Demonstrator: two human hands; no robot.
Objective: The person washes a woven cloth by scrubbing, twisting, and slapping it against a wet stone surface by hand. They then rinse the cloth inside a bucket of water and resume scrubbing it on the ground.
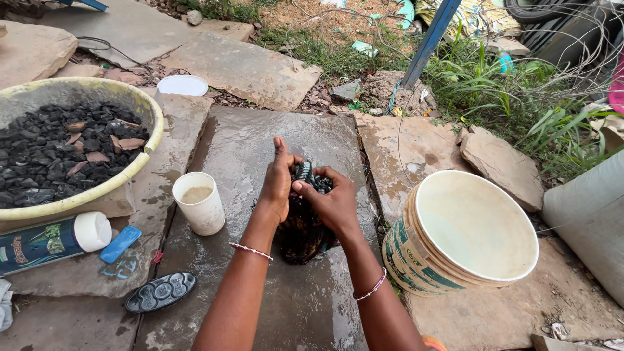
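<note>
— What do you have on the head view?

— I see both hands meeting over a wet grey stone slab (260, 143) on the ground. My left hand (278, 185) is closed tight, thumb up, its grip wrapped around the upper part of a dark, wet bundle of cloth (300, 227). My right hand (335, 205) pinches the same bundle from the other side, fingers curled narrow on it. The lower end of the cloth rests on the slab.

— And around them?

— Left of the hands, a small white plastic cup (199, 203) with murky liquid stands on the slab. Farther left, a pale yellow-green basin (144, 107) filled with black charcoal pieces. Below it a blue flat bar (121, 244) and a dark oval soap tray (160, 292). To the right, a large cream bucket (416, 260) stands tilted on bare stone, well apart from the cloth.
</note>
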